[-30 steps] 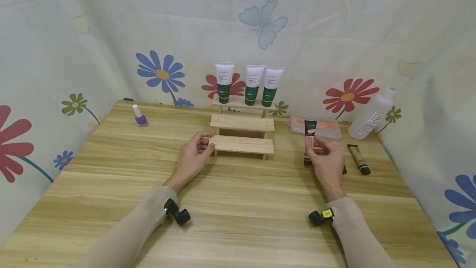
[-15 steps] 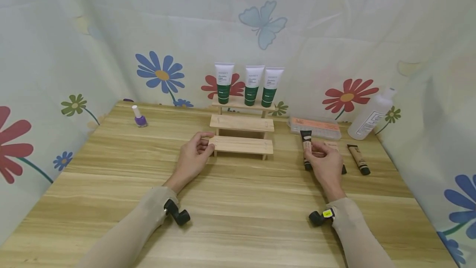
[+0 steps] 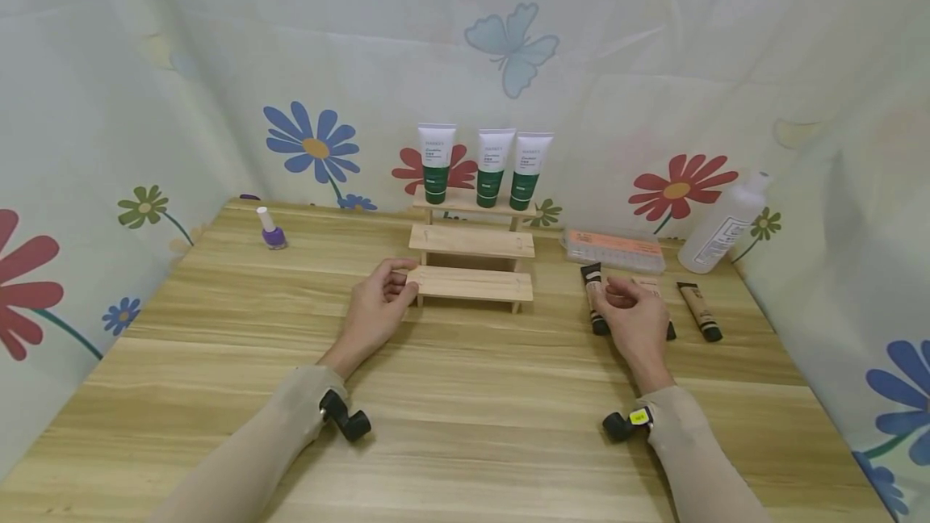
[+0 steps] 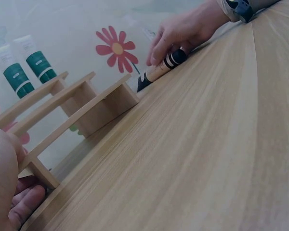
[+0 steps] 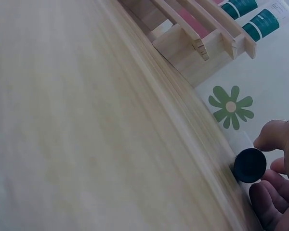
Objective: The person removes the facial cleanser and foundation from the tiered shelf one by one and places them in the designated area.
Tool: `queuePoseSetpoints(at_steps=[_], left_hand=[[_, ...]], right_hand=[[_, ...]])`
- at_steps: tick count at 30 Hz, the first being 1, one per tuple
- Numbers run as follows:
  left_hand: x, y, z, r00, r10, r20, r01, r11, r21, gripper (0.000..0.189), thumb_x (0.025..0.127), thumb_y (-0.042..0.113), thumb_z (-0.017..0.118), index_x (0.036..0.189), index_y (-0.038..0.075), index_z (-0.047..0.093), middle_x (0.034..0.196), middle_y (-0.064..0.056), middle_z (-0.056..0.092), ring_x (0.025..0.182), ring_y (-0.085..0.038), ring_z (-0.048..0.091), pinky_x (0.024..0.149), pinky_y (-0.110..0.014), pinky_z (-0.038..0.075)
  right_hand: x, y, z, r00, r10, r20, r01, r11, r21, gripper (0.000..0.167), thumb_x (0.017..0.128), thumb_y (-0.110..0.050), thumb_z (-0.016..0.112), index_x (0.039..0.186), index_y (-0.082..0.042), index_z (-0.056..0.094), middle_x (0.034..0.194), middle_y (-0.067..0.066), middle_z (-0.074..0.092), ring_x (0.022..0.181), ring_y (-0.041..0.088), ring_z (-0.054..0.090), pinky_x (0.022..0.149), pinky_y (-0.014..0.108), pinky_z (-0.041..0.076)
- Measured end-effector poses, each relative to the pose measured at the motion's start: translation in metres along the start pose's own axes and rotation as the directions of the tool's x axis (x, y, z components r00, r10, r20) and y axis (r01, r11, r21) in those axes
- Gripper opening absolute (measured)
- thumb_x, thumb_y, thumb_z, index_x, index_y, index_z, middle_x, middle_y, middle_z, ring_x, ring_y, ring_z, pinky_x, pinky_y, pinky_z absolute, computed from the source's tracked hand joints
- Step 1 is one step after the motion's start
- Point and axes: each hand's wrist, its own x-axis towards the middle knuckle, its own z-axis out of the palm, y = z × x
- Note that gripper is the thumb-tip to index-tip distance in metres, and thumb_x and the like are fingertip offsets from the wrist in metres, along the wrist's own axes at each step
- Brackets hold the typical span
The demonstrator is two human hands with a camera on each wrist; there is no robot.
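In the head view my left hand (image 3: 378, 305) grips the left end of the bottom step of a three-tier wooden stand (image 3: 475, 284), thumb on top and fingers below. Three white-and-green squeeze tubes (image 3: 490, 169) stand caps down on its top tier. My right hand (image 3: 635, 317) is at a small beige tube with black ends (image 3: 592, 301), which lies on the table. In the right wrist view its round black cap (image 5: 249, 165) shows, with the thumb above and loosely bent fingers beside it. A second beige tube (image 3: 648, 286) is partly hidden behind this hand.
A third beige tube (image 3: 700, 311) lies farther right. Behind are a clear plastic box with an orange label (image 3: 613, 251) and a leaning white bottle (image 3: 726, 224). A purple nail polish bottle (image 3: 273, 234) stands at the left back. Flowered cloth surrounds the table.
The beige tube at my right hand has tipped down from a raised slant to lying on the table. My right fingers have loosened from it. The left hand stays on the stand.
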Motion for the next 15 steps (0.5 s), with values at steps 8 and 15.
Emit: queuePoseSetpoints(at_steps=[8,15], left_hand=[[-0.0002,0.0001,-0.0003,1.000,0.005,-0.003,-0.005,1.000,0.002,0.031,0.111,0.020,0.069,0.142,0.017,0.069,0.112,-0.010,0.077,0.100,-0.022,0.074,0.086,-0.024,0.059],[-0.0002,0.0000,0.0004,1.000,-0.003,-0.005,0.003,1.000,0.006,0.031,0.110,0.020,0.070,0.142,0.017,0.070,0.111,-0.008,0.077,0.099,-0.021,0.074,0.084,-0.022,0.059]], right_hand=[[0.0001,-0.0007,0.0003,0.999,0.000,-0.038,0.001,1.000,0.028,0.048,0.099,-0.032,0.087,0.139,-0.007,0.078,0.127,0.014,0.076,0.113,0.032,0.076,0.075,0.004,0.047],[0.0022,0.0007,0.0023,0.992,-0.053,-0.111,0.072,0.982,0.175,0.050,0.096,-0.019,0.090,0.142,-0.007,0.076,0.130,0.014,0.078,0.110,0.025,0.073,0.077,0.006,0.053]])
